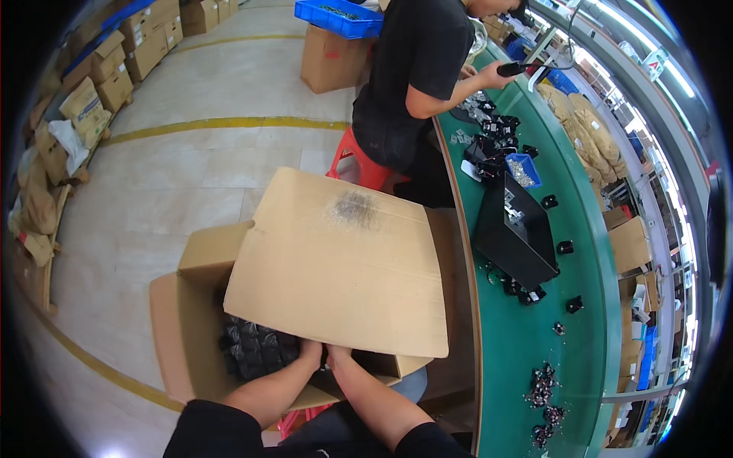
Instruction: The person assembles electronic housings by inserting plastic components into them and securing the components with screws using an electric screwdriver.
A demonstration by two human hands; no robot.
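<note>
An open cardboard box [177, 336] stands in front of me, with rows of black parts [256, 347] inside at its left. A large flat cardboard sheet [336, 259] with a dark smudge lies tilted across the box and covers much of its opening. Both my forearms reach into the box under the sheet's near edge. My left hand [311, 351] is beside the black parts, and my right hand [337, 354] is close to its right. The sheet and box hide the fingers of both hands, so what they touch is not visible.
A green bench [515, 366] runs along the right, bearing a black bin [513, 237], a small blue tray [524, 170] and scattered small parts. A co-worker [416, 84] sits ahead on a red stool [359, 160]. Cartons [141, 46] line the far left.
</note>
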